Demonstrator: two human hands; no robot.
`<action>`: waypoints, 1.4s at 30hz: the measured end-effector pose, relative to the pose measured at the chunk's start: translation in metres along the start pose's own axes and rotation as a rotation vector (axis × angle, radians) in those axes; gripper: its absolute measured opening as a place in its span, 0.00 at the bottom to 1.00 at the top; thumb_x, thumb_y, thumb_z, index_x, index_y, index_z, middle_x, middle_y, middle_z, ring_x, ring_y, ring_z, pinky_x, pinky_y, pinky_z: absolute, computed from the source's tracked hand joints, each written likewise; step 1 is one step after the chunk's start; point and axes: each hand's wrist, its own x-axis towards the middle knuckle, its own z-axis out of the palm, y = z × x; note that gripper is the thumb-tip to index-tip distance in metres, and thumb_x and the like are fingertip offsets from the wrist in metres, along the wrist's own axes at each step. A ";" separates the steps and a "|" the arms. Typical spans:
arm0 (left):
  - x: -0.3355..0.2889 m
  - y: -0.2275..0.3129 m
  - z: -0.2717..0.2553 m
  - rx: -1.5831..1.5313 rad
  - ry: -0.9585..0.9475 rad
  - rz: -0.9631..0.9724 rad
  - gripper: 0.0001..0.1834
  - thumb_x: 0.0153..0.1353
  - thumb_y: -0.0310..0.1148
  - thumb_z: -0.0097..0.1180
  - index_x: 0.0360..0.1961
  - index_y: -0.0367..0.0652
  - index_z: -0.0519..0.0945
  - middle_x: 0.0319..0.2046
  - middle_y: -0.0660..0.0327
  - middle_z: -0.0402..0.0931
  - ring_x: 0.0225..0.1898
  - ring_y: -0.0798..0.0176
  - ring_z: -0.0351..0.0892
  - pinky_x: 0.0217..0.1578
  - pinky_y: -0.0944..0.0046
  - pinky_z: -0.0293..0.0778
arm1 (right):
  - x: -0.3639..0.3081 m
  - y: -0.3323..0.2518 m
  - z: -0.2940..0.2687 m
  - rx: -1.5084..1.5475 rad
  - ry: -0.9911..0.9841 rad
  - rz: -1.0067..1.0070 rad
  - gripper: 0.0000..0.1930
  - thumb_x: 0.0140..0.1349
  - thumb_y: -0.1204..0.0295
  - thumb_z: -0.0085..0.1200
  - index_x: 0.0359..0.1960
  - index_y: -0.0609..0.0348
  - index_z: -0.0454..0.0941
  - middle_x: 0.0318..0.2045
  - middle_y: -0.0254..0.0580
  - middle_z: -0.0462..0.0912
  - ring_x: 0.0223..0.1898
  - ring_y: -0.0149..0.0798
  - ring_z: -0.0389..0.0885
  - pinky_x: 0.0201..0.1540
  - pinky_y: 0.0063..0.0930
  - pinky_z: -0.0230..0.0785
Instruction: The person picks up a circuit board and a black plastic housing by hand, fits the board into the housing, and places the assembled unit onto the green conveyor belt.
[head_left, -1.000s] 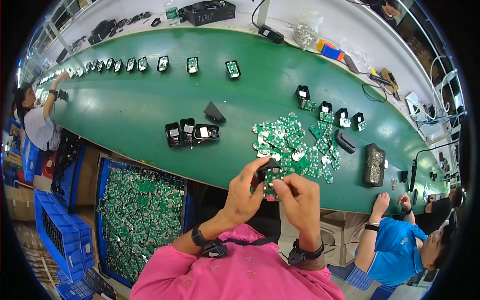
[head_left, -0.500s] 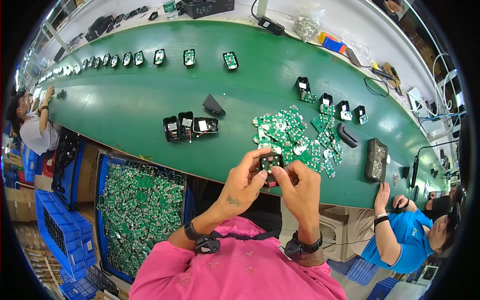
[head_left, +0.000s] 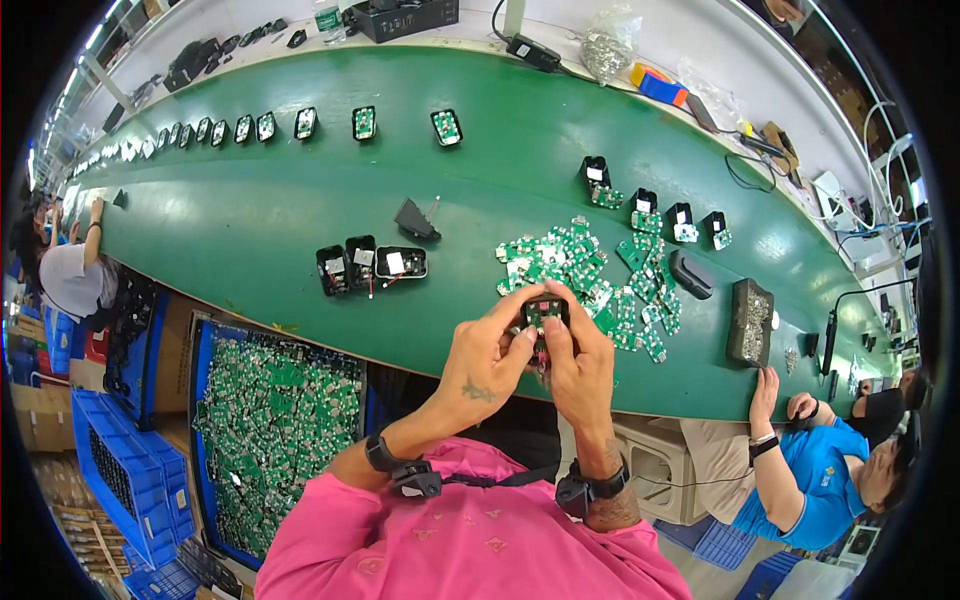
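Between both hands, at the bench's near edge, is a small black plastic housing [head_left: 546, 310] with a circuit board in its open top. My left hand [head_left: 487, 358] grips its left side, thumb on the lower part. My right hand [head_left: 583, 368] wraps the right side, its thumb pressing down over the board. The fingers hide most of the housing's sides and lower end. Just beyond lies a loose heap of green circuit boards [head_left: 552, 258]. To the left, several black housings [head_left: 401, 263] with white labels and red wires sit together, near a dark wedge-shaped part [head_left: 416, 218].
Filled housings [head_left: 446, 127] form a long row along the green bench [head_left: 300, 190]. More housings with boards [head_left: 644, 212] stand at right, near a black tray of small metal parts [head_left: 749, 322]. A crate of boards [head_left: 280, 440] stands below left. A co-worker in blue [head_left: 800, 480] sits at right.
My right hand's fingers have closed further round the housing, and its thumb now points up over the board. The whole view has shifted slightly; the bench items stay in place.
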 end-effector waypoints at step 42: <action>0.170 -0.021 -0.003 -0.155 -0.290 0.172 0.38 0.52 0.25 0.64 0.67 0.43 0.67 0.47 0.62 0.77 0.38 0.73 0.73 0.37 0.71 0.71 | 0.130 0.054 -0.060 0.260 -0.125 0.189 0.08 0.70 0.74 0.52 0.42 0.65 0.67 0.25 0.42 0.81 0.23 0.33 0.85 0.23 0.22 0.77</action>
